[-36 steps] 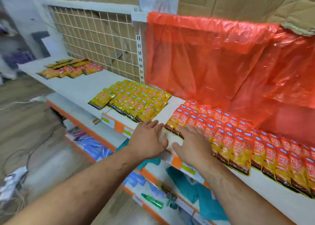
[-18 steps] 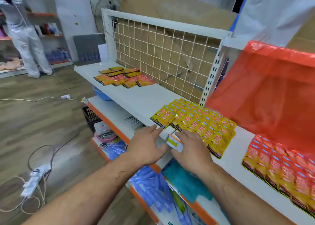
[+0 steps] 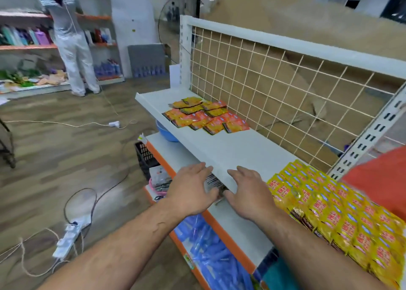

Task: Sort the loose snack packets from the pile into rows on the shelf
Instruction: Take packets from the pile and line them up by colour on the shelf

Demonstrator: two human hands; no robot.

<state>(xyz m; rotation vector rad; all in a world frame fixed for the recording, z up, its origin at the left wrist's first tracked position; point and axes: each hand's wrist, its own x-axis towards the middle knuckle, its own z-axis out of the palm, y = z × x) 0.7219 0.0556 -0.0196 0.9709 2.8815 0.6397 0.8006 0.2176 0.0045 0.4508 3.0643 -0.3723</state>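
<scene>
A loose pile of orange and yellow snack packets (image 3: 205,115) lies at the far left end of the white shelf (image 3: 237,149), against the wire grid back. Yellow packets (image 3: 334,210) lie in neat rows at the right, close to me. My left hand (image 3: 191,191) and my right hand (image 3: 248,193) hover side by side at the shelf's front edge, fingers spread and relaxed, holding nothing. A bare stretch of shelf separates both hands from the pile.
A red plastic sheet (image 3: 382,177) hangs at the right. Lower shelves hold blue packets (image 3: 206,245), a blue bowl (image 3: 165,130) and a black crate (image 3: 145,158). A power strip (image 3: 70,235) and cables lie on the floor. A person (image 3: 70,39) stands at a far shelf.
My view has swung left along the shelf, from the red rows past the yellow rows toward the loose pile. Both hands travelled left with it, staying empty at the front edge.
</scene>
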